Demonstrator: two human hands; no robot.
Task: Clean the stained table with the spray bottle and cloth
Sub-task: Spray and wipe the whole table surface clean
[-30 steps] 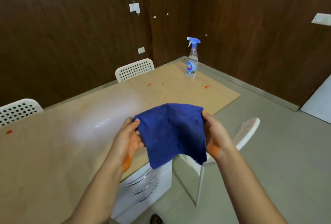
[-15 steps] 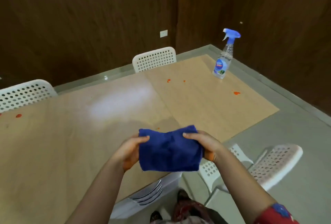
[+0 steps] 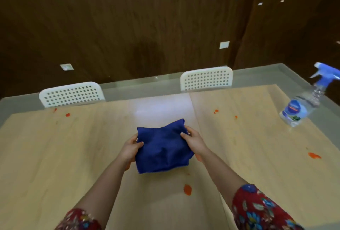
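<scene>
While we hold the folded blue cloth (image 3: 161,147) over the middle of the tabletop (image 3: 55,156), no wiping looks begun, by our judgement. At the far left, small orange-red stains (image 3: 67,114) sit near the far edge, just before a white perforated chair (image 3: 71,93). Our left hand (image 3: 131,149) grasps the cloth's left edge, thumb on top and fingers curled beneath. We cannot tell whether the cloth rests on the wood or hangs just above it. It looks soft, thick and light, so it should bunch and fold readily; we would gather it into one palm from above, pressing flat to scrub. A larger blot (image 3: 187,189) lies nearer to us, just right of the cloth. Our right hand (image 3: 194,140) clasps the right edge the same way. Farther right stand a second chair (image 3: 207,78), more specks (image 3: 216,111) and a red smear (image 3: 314,155). The spray bottle (image 3: 301,106) stands at the far right, well apart from both hands; its clear plastic may be slick, so the neck under the trigger suits a grip.
</scene>
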